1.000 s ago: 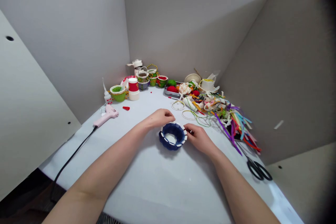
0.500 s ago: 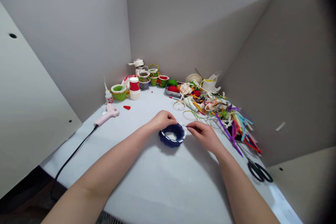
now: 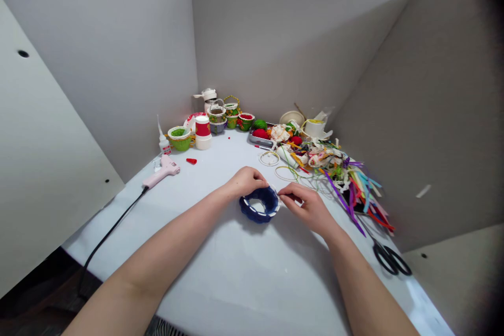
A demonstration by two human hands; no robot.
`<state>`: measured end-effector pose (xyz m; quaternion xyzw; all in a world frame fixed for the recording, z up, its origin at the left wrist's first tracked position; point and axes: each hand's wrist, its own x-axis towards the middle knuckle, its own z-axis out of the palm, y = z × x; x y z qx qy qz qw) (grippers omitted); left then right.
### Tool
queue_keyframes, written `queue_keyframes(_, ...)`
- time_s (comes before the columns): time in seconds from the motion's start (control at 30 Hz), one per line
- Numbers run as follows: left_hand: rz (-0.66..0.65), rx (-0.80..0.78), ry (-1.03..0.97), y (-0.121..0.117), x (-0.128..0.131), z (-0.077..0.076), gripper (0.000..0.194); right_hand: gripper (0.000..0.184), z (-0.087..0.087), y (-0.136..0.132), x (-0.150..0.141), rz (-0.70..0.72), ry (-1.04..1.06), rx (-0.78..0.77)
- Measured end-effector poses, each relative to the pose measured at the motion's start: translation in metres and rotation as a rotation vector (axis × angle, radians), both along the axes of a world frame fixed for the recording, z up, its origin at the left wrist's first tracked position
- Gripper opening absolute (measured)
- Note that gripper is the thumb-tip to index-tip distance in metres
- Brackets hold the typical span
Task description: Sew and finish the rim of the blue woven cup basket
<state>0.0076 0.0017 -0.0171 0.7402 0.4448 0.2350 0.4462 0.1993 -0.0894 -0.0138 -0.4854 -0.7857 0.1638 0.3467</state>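
A round dark blue woven basket [image 3: 252,214] with white strips along its rim sits near the middle of the table. My left hand [image 3: 248,180] pinches the basket's far rim, fingers closed. At the right side of the rim, my right hand [image 3: 301,200] has thumb and forefinger pressed together. Something thin and dark seems to be between those fingertips, too small to make out. Through the basket's opening a pale round bottom shows.
A pink glue gun [image 3: 161,172] with a black cord lies left, near a red cap [image 3: 191,160]. Small woven baskets [image 3: 180,138] and a glue bottle [image 3: 164,144] stand behind. Yarn balls [image 3: 260,134], a heap of ribbons [image 3: 356,184] and black-handled scissors [image 3: 391,258] occupy the right.
My right hand has shifted slightly left, closer in against the rim. The left hand keeps its hold on the basket, and the whole view has moved a touch.
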Motion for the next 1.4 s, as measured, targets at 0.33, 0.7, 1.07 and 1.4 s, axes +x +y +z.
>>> queue_keyframes(0.33,0.030,-0.013,-0.015,-0.001,0.000,0.001,0.025,0.018,0.005,-0.002,0.008,0.025,-0.079,-0.034)
queue_keyframes(0.7,0.030,-0.023,-0.031,0.001,0.001,-0.003,0.025,0.016,-0.004,0.004,0.011,0.050,-0.074,-0.115)
queue_keyframes(1.07,-0.048,-0.037,0.110,-0.003,-0.014,0.024,0.027,0.018,-0.016,0.011,0.002,-0.015,-0.046,-0.140)
queue_keyframes(1.4,-0.148,0.025,-0.018,-0.005,0.005,-0.002,0.032,0.019,-0.022,0.012,-0.003,-0.002,-0.036,-0.106)
